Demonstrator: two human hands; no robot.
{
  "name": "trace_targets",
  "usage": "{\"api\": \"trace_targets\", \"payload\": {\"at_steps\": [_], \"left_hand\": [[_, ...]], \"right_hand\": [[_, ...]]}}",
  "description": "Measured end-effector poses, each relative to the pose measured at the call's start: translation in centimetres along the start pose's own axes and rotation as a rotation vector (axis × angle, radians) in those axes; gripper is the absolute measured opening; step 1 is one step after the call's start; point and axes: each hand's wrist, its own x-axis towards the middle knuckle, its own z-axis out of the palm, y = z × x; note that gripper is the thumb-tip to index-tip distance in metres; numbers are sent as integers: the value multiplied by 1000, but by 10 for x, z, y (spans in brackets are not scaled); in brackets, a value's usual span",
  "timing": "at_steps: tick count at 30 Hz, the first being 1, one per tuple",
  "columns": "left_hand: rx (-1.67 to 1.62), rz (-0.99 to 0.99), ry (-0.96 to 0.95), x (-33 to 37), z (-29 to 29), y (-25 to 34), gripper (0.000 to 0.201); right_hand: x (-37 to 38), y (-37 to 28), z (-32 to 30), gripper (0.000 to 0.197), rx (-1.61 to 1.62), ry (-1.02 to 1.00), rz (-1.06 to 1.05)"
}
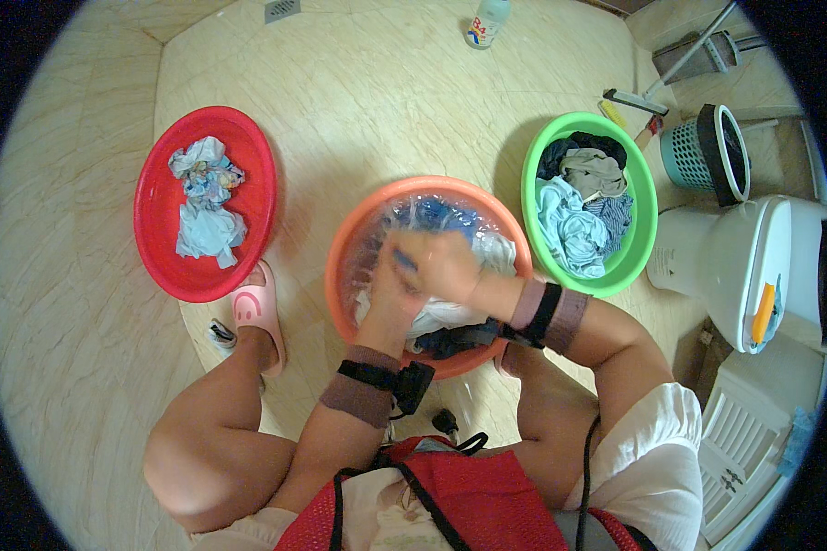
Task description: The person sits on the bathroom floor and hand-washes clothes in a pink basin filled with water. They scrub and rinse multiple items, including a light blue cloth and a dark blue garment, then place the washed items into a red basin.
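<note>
An orange basin (337,308) of sudsy water stands on the floor between my feet. My left hand (401,268) and my right hand (450,266) are pressed together above it, blurred by motion. Both appear closed on a blue cloth (432,215), which shows beyond the knuckles and in a patch between the fingers. Its lower part lies among the suds. White cloth (494,253) sits at the basin's right side, and a dark garment (458,341) rests at the near edge. Wristbands with straps circle both my forearms.
At left, a red basin (147,253) holds pale crumpled clothes (209,234). A green basin (651,197) with several garments stands at right. Farther right are a toilet (708,257), a teal waste bin (687,156) and a squeegee (636,101). A bottle (485,26) stands far ahead, near a floor drain (282,10).
</note>
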Motion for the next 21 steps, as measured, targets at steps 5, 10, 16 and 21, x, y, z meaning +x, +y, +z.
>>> {"api": "trace_targets", "payload": {"at_steps": [5,10,16,21], "left_hand": [[103,47,4,0,-7,-5,38],[14,-3,41,-2,-4,1,37],[216,251,158,9,10,13,41],[141,234,105,13,-9,13,33]], "right_hand": [[-5,-11,-6,28,7,-35,98],[-21,-21,4,38,38,-133,63],[-9,69,5,29,-90,227,234],[-33,70,24,28,-287,-66,149]]}}
